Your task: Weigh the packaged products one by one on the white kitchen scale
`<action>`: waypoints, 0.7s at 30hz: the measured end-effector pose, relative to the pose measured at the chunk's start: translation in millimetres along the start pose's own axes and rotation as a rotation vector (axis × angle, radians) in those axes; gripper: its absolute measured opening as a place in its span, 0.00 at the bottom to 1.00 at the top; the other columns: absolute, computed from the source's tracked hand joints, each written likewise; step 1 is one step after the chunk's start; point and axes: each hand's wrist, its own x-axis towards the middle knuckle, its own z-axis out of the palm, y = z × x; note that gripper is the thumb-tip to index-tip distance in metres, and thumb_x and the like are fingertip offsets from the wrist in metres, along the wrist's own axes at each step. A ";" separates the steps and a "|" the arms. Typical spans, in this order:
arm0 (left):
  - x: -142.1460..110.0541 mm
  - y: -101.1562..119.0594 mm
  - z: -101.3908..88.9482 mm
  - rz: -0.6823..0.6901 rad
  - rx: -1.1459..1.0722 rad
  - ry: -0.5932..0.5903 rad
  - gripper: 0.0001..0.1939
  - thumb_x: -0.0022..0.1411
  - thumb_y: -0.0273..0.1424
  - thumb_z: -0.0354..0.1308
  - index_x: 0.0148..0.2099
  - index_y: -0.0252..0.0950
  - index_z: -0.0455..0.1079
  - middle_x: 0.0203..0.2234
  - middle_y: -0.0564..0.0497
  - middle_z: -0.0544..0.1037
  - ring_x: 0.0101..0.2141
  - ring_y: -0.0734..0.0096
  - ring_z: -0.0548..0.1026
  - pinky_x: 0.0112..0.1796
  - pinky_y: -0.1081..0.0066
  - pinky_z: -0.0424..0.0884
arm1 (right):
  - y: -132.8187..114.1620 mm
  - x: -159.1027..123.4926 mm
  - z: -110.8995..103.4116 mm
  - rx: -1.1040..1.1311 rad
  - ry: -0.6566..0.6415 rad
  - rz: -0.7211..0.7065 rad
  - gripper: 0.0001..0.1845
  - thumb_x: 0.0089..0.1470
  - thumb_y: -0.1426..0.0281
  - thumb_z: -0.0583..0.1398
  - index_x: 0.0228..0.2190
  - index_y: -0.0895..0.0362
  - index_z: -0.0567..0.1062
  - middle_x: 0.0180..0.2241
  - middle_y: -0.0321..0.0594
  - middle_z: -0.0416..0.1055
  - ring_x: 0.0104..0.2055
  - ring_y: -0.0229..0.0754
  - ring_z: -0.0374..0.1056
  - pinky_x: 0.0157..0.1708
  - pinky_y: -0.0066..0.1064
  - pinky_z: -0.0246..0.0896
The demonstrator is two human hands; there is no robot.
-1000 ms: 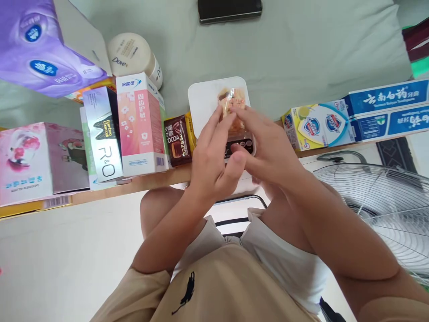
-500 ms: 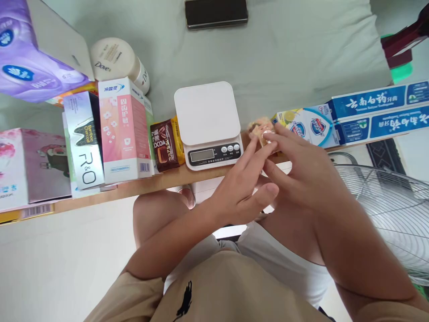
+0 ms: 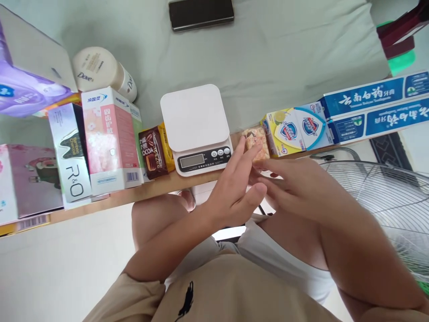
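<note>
A small snack in a clear wrapper with red print point(image 3: 256, 139) lies at the table's front edge, between the white kitchen scale point(image 3: 196, 118) and a yellow-and-blue soap box point(image 3: 295, 129). My left hand point(image 3: 236, 190) rests its outstretched fingers on the snack's near left part, holding nothing. Just below the snack, my right hand point(image 3: 291, 185) is off the wrapper, its fingers loosely apart and partly overlapped by the left hand. The scale's plate is bare and its display shows no readable figures.
Left of the scale stand a brown cocoa snack packet point(image 3: 152, 154), a pink-and-white toothpaste box point(image 3: 109, 138), a silver box point(image 3: 72, 154) and a Dove jar point(image 3: 100, 71). Blue toothpaste boxes point(image 3: 375, 112) lie right. A phone point(image 3: 201, 13) lies farther back; a wire fan guard point(image 3: 378, 192) is below right.
My right hand has come off the snack and drawn back toward me. The snack is now more exposed, under my left fingertips. The whole view has shifted slightly.
</note>
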 end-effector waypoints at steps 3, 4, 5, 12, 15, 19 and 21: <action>2.1 -0.7 -0.9 -0.010 0.007 0.001 0.41 0.76 0.57 0.42 0.78 0.37 0.50 0.79 0.34 0.45 0.79 0.44 0.42 0.74 0.42 0.55 | 3.5 1.0 -0.1 -0.019 -0.029 0.054 0.20 0.64 0.60 0.55 0.48 0.54 0.80 0.36 0.43 0.85 0.35 0.49 0.79 0.32 0.36 0.63; 2.6 -1.3 -1.2 -0.013 0.013 0.001 0.41 0.76 0.57 0.42 0.78 0.38 0.50 0.79 0.34 0.45 0.79 0.44 0.43 0.74 0.42 0.55 | 4.5 0.9 -0.6 -0.018 -0.036 0.061 0.20 0.64 0.59 0.55 0.49 0.54 0.80 0.37 0.44 0.85 0.35 0.50 0.79 0.33 0.37 0.64; 3.0 -1.8 -1.4 -0.013 0.019 0.003 0.40 0.76 0.57 0.41 0.78 0.39 0.50 0.79 0.35 0.46 0.79 0.44 0.44 0.74 0.42 0.55 | 5.0 0.7 -1.3 -0.014 -0.038 0.064 0.20 0.64 0.58 0.55 0.49 0.54 0.80 0.37 0.44 0.85 0.35 0.51 0.79 0.33 0.38 0.65; -3.7 0.2 -9.8 0.166 0.120 0.143 0.34 0.77 0.55 0.41 0.75 0.44 0.56 0.75 0.38 0.61 0.76 0.48 0.58 0.72 0.45 0.62 | -14.6 1.8 -1.6 0.096 0.148 -0.046 0.13 0.63 0.61 0.57 0.38 0.52 0.80 0.33 0.40 0.84 0.29 0.44 0.78 0.27 0.35 0.65; -13.3 -0.6 -22.6 0.229 0.154 0.280 0.30 0.77 0.52 0.40 0.71 0.45 0.61 0.70 0.40 0.68 0.72 0.49 0.65 0.68 0.46 0.67 | -33.2 11.5 7.5 0.160 0.243 -0.113 0.10 0.62 0.64 0.58 0.37 0.51 0.79 0.31 0.37 0.84 0.28 0.42 0.77 0.30 0.34 0.69; -30.6 -10.6 -48.6 0.301 0.129 0.529 0.31 0.76 0.53 0.40 0.67 0.43 0.69 0.63 0.42 0.73 0.65 0.52 0.71 0.66 0.53 0.69 | -57.6 37.2 32.1 0.139 0.283 -0.216 0.11 0.62 0.66 0.56 0.37 0.51 0.80 0.35 0.39 0.85 0.36 0.45 0.80 0.39 0.37 0.74; -40.2 -18.0 -64.0 0.344 0.109 0.667 0.34 0.75 0.55 0.37 0.64 0.41 0.72 0.60 0.44 0.75 0.63 0.54 0.72 0.65 0.57 0.67 | -69.2 53.4 47.8 0.052 0.286 -0.269 0.13 0.62 0.66 0.55 0.38 0.52 0.81 0.39 0.43 0.85 0.43 0.50 0.81 0.41 0.41 0.73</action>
